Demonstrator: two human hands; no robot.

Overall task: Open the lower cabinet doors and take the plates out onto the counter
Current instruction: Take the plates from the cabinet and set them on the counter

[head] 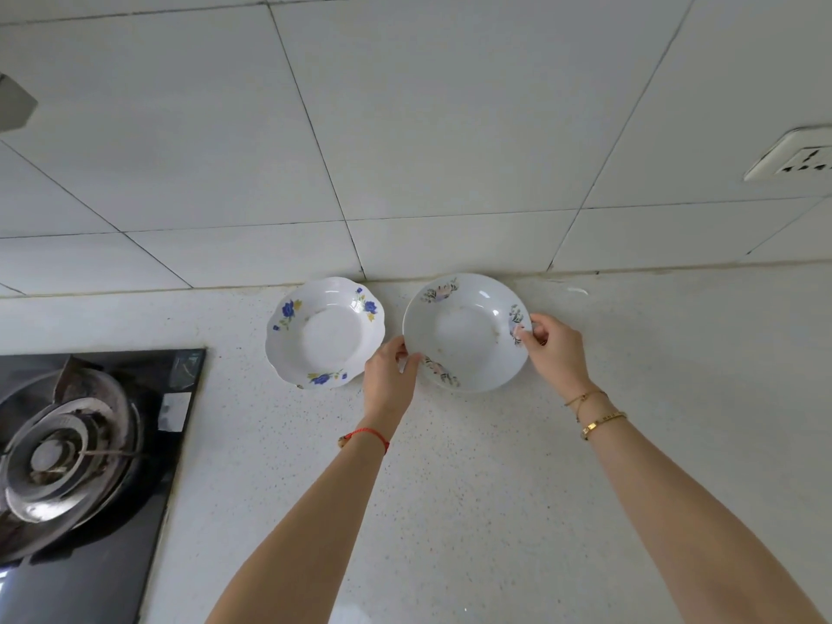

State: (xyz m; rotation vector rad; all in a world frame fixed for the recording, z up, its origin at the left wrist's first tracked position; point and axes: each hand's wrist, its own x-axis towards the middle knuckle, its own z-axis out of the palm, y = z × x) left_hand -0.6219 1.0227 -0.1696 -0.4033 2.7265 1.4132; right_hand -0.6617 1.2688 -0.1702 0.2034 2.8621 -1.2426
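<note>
Two white deep plates are at the back of the speckled counter [472,488], close to the tiled wall. The left plate [326,333] has a scalloped rim with blue flowers and lies free on the counter. The right plate [466,333] is round with pale pink flowers. My left hand [389,376] pinches its near-left rim, thumb on top. On the opposite side, my right hand [551,349] pinches the right rim. The two plates sit a small gap apart. No cabinet doors are in view.
A black glass hob [171,398] with a metal gas burner [63,457] fills the left part of the counter. A white wall socket [797,157] is mounted on the tiles at the upper right. A grey object [13,103] juts in at the far left.
</note>
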